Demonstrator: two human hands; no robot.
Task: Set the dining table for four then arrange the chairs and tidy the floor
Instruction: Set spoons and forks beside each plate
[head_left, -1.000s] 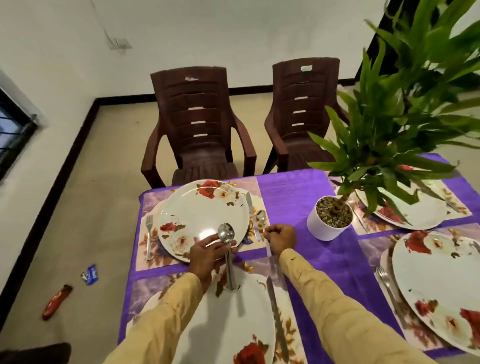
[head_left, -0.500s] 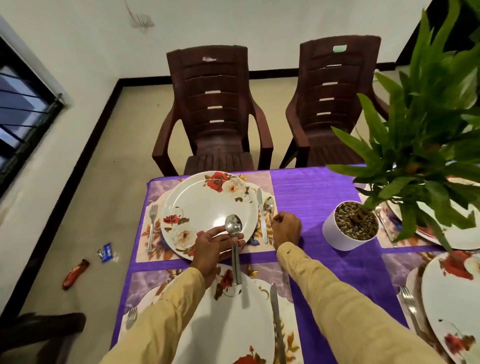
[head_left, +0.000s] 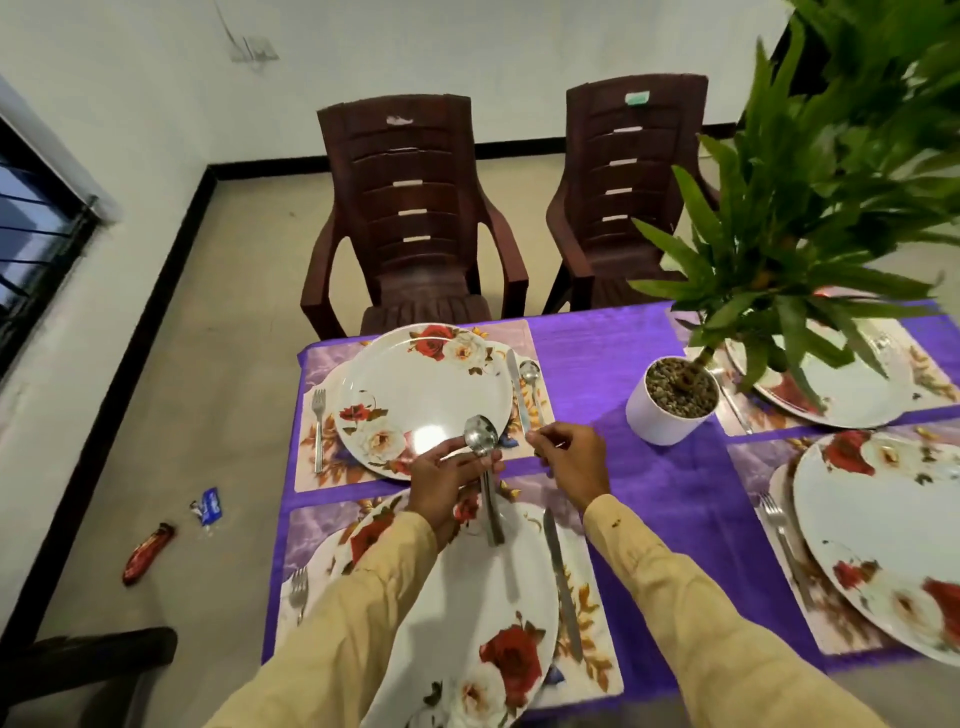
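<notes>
The spoon (head_left: 482, 439) is in the air over the far edge of the near plate (head_left: 483, 587), bowl up and handle slanting down toward the person. The left hand (head_left: 441, 486) holds it just under the bowl, fingers (head_left: 457, 447) clamped round the neck. That grip probably keeps the handle free, so it can be laid flat beside the near knife (head_left: 561, 577), where this setting has a bare strip of placemat (head_left: 592, 649). The near fork (head_left: 298, 590) already lies on the plate's other side, so the spoon looks like the one piece this place lacks.

The right hand (head_left: 574, 462) reaches past it to the opposite setting, its fingers curled with the tips together at the near ends of the far knife (head_left: 517, 387) and the small spoon (head_left: 530, 370). Whether they pinch either piece cannot be told; it reads as straightening the pair beside the far plate (head_left: 421, 395), which has the far fork (head_left: 318, 421) on its other side.

A purple cloth (head_left: 597, 353) covers the surface. A potted plant (head_left: 660, 415) stands mid-surface, with two more plates (head_left: 883, 519) to its right. Two brown chairs (head_left: 410, 208) stand back from the far edge, not pushed in. On the floor to the left lie a red wrapper (head_left: 148, 552) and a blue wrapper (head_left: 209, 512), not yet picked up.
</notes>
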